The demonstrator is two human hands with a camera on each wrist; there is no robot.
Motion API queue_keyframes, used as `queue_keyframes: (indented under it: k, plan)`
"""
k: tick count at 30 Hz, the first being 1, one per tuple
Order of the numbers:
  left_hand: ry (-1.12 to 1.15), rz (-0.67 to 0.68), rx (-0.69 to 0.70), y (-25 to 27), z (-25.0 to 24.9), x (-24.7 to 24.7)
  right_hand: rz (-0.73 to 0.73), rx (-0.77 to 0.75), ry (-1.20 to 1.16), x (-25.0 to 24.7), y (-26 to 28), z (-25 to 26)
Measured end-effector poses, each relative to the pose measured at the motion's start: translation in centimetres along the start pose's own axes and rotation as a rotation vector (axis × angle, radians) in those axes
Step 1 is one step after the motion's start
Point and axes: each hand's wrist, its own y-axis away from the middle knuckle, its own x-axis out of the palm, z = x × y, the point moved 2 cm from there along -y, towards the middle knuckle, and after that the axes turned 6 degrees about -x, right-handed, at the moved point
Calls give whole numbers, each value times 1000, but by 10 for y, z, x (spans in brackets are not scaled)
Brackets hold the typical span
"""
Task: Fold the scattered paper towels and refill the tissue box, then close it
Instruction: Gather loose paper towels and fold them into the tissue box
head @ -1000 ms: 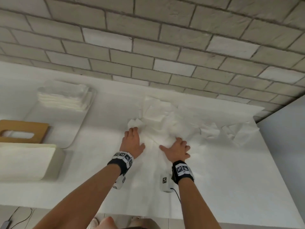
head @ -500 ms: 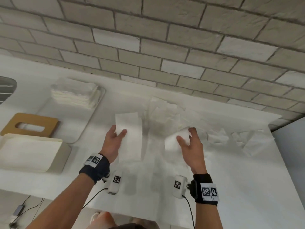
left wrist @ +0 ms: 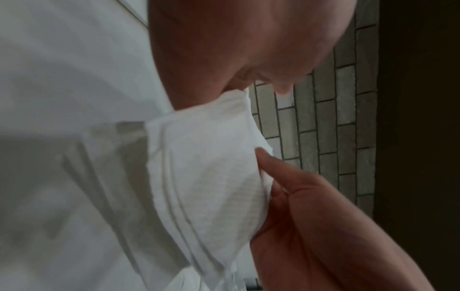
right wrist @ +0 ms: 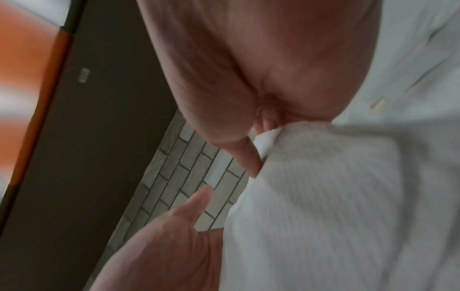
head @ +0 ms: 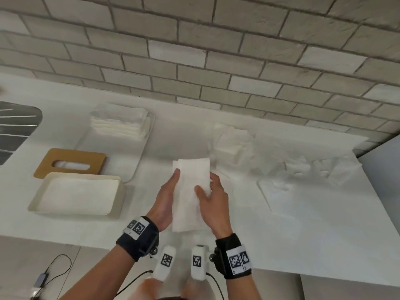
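Note:
A folded white paper towel (head: 190, 191) is held upright above the counter's front, between both hands. My left hand (head: 166, 198) pinches its left edge, thumb on top. My right hand (head: 213, 198) grips its right edge, thumb across the face. The wrist views show the towel's layered edge (left wrist: 206, 177) and its ribbed face (right wrist: 323, 196) close up. The cream tissue box (head: 116, 198) stands open at the left, with its wooden slotted lid (head: 43, 167) lying behind it. Scattered loose towels (head: 238, 146) lie behind and to the right of my hands.
A stack of folded towels (head: 118, 124) sits at the far end of a white tray (head: 136, 156) behind the box. More crumpled towels (head: 313, 169) lie at the right. A dark ribbed surface (head: 15, 131) is at the far left. A brick wall (head: 194, 61) backs the counter.
My hands lifted a towel off the pile, held it spread by its two ends, then came together. The towel now hangs folded into a narrow strip between them.

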Motion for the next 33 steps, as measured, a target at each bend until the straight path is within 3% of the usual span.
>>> queue_keyframes:
  k: [3, 5, 9, 14, 17, 20, 23, 25, 29, 33]
  plan:
    - [-210, -39, 104, 12, 11, -21, -58, -84, 174, 11, 27, 5]
    - [-217, -23, 126, 18, 23, -34, -134, -36, 270, 10, 47, -3]
    - [-85, 21, 112, 33, 34, -47, 88, 143, 11, 14, 88, -31]
    - [-299, -175, 284, 40, 33, -78, -253, 54, -44, 0, 123, -59]
    - [-492, -205, 299, 42, 45, -92, -402, -5, -90, 9, 130, -70]
    - [-598, -236, 340, 43, 62, -92, -442, -77, -66, 24, 134, -79]
    - [-555, -251, 454, 50, 71, -88, -508, -201, -118, 22, 136, -75]
    - [-533, -229, 479, 53, 79, -88, -512, -176, -165, 22, 136, -82]
    - [-647, -251, 487, 43, 104, -91, -465, 19, -218, 36, 129, -109]
    - [-647, -262, 501, 40, 105, -82, -500, -49, -240, 39, 125, -105]
